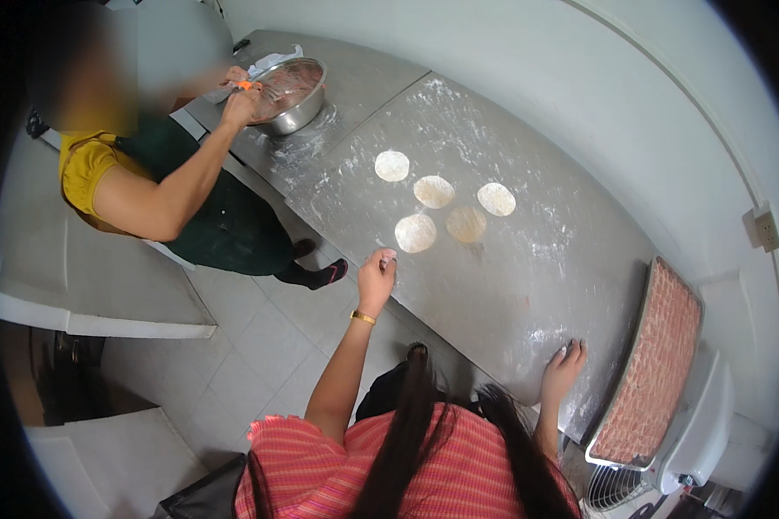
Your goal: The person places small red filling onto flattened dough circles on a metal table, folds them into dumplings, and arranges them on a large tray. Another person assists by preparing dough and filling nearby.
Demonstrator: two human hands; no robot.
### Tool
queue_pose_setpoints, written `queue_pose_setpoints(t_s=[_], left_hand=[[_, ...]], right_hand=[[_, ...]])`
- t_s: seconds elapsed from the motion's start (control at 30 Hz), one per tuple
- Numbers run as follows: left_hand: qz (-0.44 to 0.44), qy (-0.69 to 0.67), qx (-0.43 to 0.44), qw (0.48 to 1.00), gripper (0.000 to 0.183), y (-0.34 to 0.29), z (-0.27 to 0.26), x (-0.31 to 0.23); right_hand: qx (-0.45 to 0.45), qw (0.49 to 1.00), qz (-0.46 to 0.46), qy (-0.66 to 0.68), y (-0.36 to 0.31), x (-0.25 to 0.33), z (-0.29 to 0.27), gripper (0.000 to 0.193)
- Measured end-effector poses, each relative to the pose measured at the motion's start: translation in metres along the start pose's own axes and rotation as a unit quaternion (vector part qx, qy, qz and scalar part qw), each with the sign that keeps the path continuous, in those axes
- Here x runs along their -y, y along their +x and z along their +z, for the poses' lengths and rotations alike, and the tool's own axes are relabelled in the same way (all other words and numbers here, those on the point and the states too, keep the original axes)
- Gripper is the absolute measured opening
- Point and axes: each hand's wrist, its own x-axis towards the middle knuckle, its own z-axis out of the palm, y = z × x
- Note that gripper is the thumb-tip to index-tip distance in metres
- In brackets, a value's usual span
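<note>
My left hand is closed, its fingers bent in and floury at the tips, at the near edge of the steel table. If anything small is in those fingers, I cannot make it out. Just beyond it lies a flat round dough disc, apart from the hand. Several more discs, such as the darker one, lie flat around it. My right hand rests on the near right part of the table, fingers stretched out and holding nothing.
A metal tray full of pinkish pieces stands at the right, beside a white appliance. At the far left, a co-worker's hands hold something orange at a steel bowl of reddish mixture. Flour dusts the table.
</note>
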Motion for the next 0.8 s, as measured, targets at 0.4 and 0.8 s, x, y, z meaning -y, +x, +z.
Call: queue_pose_setpoints(t_s=[0.4, 0.8], left_hand=[[-0.027, 0.005, 0.008, 1.0, 0.019, -0.002, 0.005, 0.011], [-0.004, 0.019, 0.009, 1.0, 0.019, 0.003, 0.005, 0.015]], right_hand=[[-0.015, 1.0, -0.011, -0.001, 0.002, -0.004, 0.0, 0.041], [-0.021, 1.0, -0.002, 0.002, 0.0, -0.003, 0.0, 0.039]])
